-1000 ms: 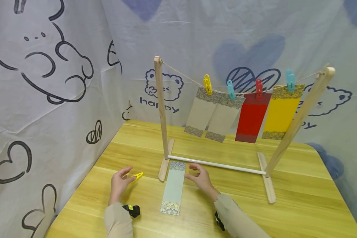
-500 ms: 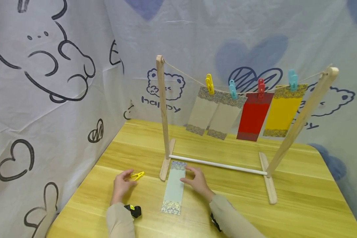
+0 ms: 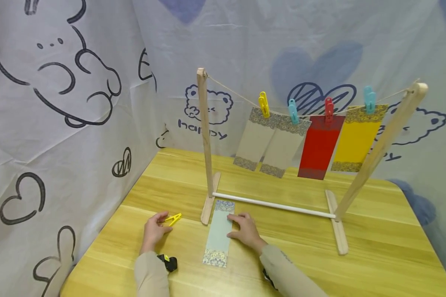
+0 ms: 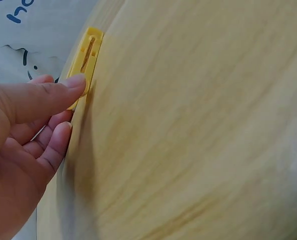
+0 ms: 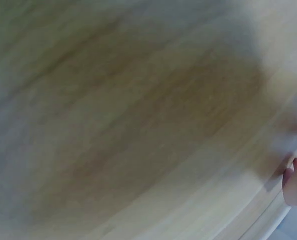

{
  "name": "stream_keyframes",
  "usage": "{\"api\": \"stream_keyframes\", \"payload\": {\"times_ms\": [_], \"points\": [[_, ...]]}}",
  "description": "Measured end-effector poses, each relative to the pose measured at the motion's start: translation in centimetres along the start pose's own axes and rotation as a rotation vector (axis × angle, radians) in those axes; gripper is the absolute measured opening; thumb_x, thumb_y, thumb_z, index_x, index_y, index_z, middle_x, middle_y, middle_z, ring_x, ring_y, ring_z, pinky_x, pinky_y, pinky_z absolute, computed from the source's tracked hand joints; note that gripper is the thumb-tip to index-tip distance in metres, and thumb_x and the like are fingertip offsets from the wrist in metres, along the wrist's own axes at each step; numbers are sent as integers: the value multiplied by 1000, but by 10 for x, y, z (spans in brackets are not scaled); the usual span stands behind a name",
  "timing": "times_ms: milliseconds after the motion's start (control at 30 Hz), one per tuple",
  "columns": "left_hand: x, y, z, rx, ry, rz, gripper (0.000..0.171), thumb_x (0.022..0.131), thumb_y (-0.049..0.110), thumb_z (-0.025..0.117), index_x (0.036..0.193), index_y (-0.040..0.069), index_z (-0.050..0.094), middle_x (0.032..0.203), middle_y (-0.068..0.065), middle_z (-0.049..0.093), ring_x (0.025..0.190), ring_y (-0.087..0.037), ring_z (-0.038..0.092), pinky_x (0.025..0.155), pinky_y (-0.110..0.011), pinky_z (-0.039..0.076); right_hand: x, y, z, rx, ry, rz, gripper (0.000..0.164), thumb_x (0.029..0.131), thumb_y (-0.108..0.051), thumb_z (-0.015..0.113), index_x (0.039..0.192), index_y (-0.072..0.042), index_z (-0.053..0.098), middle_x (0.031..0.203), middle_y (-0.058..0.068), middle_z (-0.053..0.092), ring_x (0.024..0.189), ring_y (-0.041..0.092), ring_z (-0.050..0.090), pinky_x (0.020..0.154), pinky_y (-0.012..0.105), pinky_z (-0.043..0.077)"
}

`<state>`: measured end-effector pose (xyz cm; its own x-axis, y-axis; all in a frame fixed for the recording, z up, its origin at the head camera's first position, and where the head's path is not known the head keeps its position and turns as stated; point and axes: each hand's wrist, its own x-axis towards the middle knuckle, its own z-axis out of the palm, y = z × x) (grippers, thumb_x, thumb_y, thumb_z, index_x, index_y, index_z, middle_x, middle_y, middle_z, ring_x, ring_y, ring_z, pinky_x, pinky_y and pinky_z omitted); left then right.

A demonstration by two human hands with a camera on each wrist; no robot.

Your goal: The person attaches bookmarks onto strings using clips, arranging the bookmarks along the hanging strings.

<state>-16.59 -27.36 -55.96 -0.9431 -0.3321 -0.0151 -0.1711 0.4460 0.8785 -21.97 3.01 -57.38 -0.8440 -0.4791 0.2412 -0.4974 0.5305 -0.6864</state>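
Observation:
My left hand pinches a yellow clothespin between thumb and fingers, low over the table. In the left wrist view the thumb lies on one side of the clothespin. A pale green card with patterned bands at both ends lies flat on the table to the right. At its right edge is my right hand, thumb and forefinger spread apart along that edge. Only a few fingertips of the right hand show in the right wrist view, where the card is hard to make out.
Behind the card stands a wooden rack with a left post, a white crossbar and a string. Two beige cards, a red card and a yellow card hang from it by clothespins. A printed curtain surrounds the table.
My right hand has moved left to the card's right edge, then slid slightly toward me along it. The left hand keeps its clothespin almost in place. The view has shifted slightly.

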Motion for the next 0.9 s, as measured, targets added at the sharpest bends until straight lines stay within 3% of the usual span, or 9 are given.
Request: {"api": "stream_keyframes", "payload": {"times_ms": [133, 333, 700, 900], "points": [[2, 0, 1, 7, 5, 12, 47, 66, -12, 70, 111, -9, 55, 106, -23, 58, 97, -32, 52, 78, -35, 43, 0, 2, -1, -49, -34, -10, 56, 67, -20, 78, 117, -3, 58, 116, 10, 58, 108, 34, 41, 87, 51, 30], [4, 0, 2, 5, 12, 17, 40, 66, -11, 72, 104, -10, 60, 99, -21, 60, 92, -31, 55, 74, -31, 45, -3, 6, -9, -31, -30, -27, 58, 64, -18, 79, 115, 0, 58, 115, 12, 58, 105, 33, 43, 88, 53, 31], [1, 2, 0, -36, -8, 25, 38, 68, -11, 70, 104, -11, 59, 101, -24, 60, 93, -33, 56, 77, -33, 47, -17, 19, -24, 31, 19, -35, 49, 63, -15, 80, 106, 0, 63, 106, 11, 61, 100, 29, 47, 86, 47, 37], [-1, 4, -2, -37, 8, 39, 38, 68, -9, 70, 105, -10, 59, 101, -23, 60, 90, -32, 56, 75, -29, 46, -18, 22, -25, 10, 40, -49, 50, 65, -19, 78, 108, 1, 62, 106, 11, 61, 97, 28, 48, 84, 47, 38]]}}
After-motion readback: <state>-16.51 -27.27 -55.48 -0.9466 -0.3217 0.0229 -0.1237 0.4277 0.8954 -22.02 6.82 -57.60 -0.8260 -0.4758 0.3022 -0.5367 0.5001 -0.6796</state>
